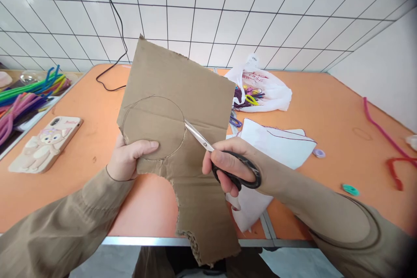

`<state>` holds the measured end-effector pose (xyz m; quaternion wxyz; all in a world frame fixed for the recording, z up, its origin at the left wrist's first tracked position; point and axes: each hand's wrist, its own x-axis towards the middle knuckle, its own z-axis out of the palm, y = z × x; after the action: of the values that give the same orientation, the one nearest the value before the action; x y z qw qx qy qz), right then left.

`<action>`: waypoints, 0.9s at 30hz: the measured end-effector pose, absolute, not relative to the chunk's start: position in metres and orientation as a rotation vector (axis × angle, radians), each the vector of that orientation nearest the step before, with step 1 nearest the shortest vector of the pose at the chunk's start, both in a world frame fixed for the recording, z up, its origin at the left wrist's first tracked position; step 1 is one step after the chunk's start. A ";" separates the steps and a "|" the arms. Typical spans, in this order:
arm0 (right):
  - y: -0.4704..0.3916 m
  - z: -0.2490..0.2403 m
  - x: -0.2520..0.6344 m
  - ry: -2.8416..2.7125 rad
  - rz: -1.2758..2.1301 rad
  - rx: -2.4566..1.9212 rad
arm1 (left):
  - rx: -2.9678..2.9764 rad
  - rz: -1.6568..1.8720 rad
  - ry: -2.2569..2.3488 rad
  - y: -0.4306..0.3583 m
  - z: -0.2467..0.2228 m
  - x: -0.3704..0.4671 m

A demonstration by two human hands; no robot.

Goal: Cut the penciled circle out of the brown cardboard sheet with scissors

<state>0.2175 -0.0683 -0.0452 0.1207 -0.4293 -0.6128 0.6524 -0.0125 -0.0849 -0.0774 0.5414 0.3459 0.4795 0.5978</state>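
Note:
My left hand grips a brown piece of cardboard by its lower left edge, thumb on top and fingers hidden behind. A circle is drawn in thin line on the cardboard, and a cut runs along the circle's lower right. Below it, a rounded bite is gone from the sheet's lower left edge. In my right hand are scissors with black handles, the fingers through the loops. Their blades look nearly closed, and the tips meet the circle's right side.
On the orange table lie white fabric pieces, a plastic bag of threads, a phone and a teal bobbin-like piece. Pipe cleaners pile up at left. A black cable hangs against the tiled wall.

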 end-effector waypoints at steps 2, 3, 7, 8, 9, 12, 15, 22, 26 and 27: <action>-0.068 -0.047 0.217 -1.792 1.883 -1.259 | 0.819 1.437 1.140 -0.085 -0.078 -0.011; -0.068 -0.048 0.216 -1.792 1.875 -1.258 | 0.812 1.442 1.143 -0.084 -0.078 -0.010; -0.069 -0.049 0.212 -1.751 1.869 -1.278 | 0.754 1.443 1.158 -0.082 -0.078 -0.007; -0.069 -0.050 0.211 -1.736 1.859 -1.292 | 0.740 1.446 1.162 -0.082 -0.079 -0.007; -0.069 -0.050 0.211 -1.722 1.847 -1.305 | 0.726 1.447 1.165 -0.081 -0.080 -0.007; -0.069 -0.055 0.210 -1.705 1.823 -1.286 | 0.696 1.436 1.178 -0.079 -0.082 -0.009; -0.068 -0.062 0.213 -1.694 1.829 -1.221 | 0.686 1.419 1.200 -0.077 -0.084 -0.012; -0.066 -0.065 0.218 -1.682 1.871 -1.075 | 0.676 1.414 1.190 -0.076 -0.083 -0.015; -0.066 -0.061 0.218 -1.631 1.929 -1.069 | 0.667 1.412 1.188 -0.075 -0.078 -0.016; -0.066 -0.061 0.218 -1.618 1.968 -1.039 | 0.670 1.419 1.186 -0.075 -0.076 -0.016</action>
<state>0.2175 -0.0659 -0.0611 0.1940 -0.3704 -0.5769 0.7017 -0.0163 -0.0746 -0.0762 0.5543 0.2835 0.5018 0.6005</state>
